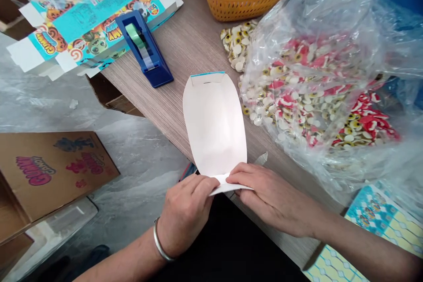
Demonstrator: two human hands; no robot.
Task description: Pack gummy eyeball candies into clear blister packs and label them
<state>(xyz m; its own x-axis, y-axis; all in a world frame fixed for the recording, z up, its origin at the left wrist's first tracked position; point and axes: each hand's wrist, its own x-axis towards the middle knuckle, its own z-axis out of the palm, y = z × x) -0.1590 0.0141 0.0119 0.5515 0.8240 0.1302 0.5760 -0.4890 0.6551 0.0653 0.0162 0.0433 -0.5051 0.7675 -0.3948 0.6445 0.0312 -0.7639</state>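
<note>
A white open cardboard box (216, 123), its plain inside facing up, lies at the table's edge in the middle of the view. Its far end flap stands up with a thin blue edge. My left hand (190, 209), with a metal bangle at the wrist, pinches the left part of the near flap. The right part of that flap is between the fingers of my right hand (267, 198). Both hands are close together and the flap is folded over between them. My thumbs are mostly hidden.
A blue tape dispenser (145, 48) stands behind flat printed cartons' edge (95, 22). An orange basket (251, 4) holds wrapped packs at the back. Clear bags of candies (317, 92) fill the right. Sticker sheets (373, 229) lie lower right; a brown carton (56, 172) is left.
</note>
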